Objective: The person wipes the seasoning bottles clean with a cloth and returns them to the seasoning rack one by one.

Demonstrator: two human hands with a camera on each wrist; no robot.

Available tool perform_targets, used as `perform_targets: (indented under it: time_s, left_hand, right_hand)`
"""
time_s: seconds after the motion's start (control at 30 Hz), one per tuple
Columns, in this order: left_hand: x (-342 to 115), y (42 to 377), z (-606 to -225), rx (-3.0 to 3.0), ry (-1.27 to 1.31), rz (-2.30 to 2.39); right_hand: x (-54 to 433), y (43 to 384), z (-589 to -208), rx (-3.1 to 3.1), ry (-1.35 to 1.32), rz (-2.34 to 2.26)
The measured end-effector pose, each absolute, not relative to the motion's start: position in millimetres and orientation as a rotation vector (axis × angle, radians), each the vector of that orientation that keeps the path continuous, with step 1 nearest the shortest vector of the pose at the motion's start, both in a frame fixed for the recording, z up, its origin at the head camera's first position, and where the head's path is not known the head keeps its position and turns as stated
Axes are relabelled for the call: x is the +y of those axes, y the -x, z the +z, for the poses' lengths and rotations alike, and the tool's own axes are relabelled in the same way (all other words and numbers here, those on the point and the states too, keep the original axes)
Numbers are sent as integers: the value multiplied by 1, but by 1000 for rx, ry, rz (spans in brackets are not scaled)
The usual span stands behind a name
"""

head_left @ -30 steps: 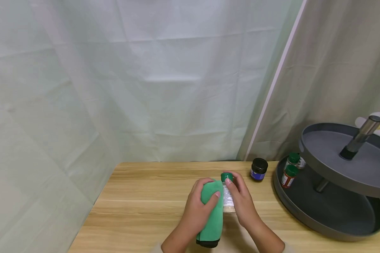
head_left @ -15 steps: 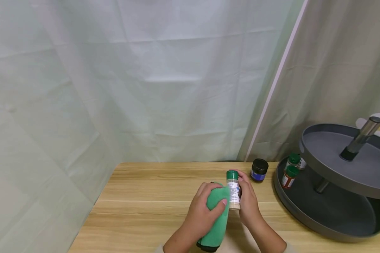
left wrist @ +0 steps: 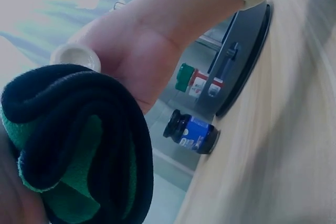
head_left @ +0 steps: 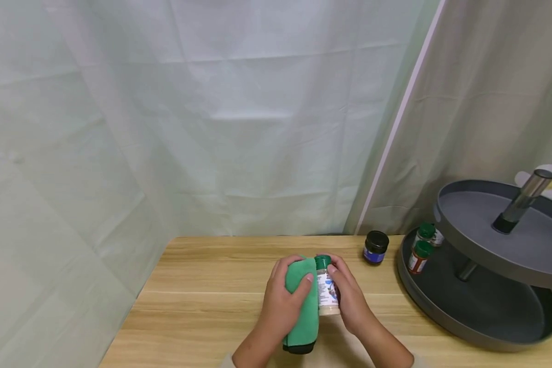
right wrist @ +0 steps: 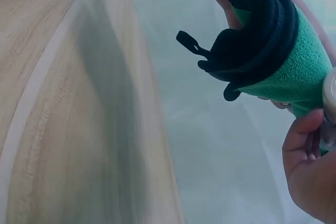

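Observation:
In the head view my left hand (head_left: 278, 301) grips a folded green cloth (head_left: 307, 306) with a dark border. The cloth's side lies against a spice bottle (head_left: 327, 291) with a green cap, a white label and pale contents. My right hand (head_left: 351, 296) holds that bottle from its right side, thumb near the cap. Both are raised above the table. From the left wrist view, the cloth (left wrist: 121, 129) shows its dark folded end, and only the round base of the bottle (left wrist: 77, 59) peeks out. A small loop hangs off the cloth (right wrist: 310, 61) in the right wrist view.
A dark jar with a blue label (head_left: 375, 248) stands on the wooden table (head_left: 202, 301) near its back edge. At the right is a two-tier grey turntable rack (head_left: 478, 327); several green-capped spice bottles (head_left: 418, 256) sit on its lower tier. Pale curtains (head_left: 257, 128) hang behind.
Both hands, with the cloth and bottle, shifted slightly right and then back left and a little lower. The bottle has turned, so a different part of its label faces the head camera.

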State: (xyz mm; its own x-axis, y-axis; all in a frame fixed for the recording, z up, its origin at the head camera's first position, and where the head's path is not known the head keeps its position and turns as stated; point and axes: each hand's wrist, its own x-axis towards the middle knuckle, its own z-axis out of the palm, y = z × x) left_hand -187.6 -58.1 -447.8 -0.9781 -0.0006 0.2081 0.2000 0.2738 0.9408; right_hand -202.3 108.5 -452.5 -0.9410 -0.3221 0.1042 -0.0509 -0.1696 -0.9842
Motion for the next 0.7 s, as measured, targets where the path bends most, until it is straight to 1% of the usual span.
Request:
perform_targets:
  time_s: [0.13, 0.33, 0.7]
  left_hand:
    - [-60, 188, -446, -2356, 188, -1839]
    - [-59, 187, -446, -2394, 279, -1854]
    - [-53, 180, -450, -2488, 416, -1745]
  right_hand:
    - [107, 201, -452, 1917, 450, -2223]
    - [105, 201, -453, 2013, 374, -2296]
    - [109, 207, -455, 1988, 113, -2416]
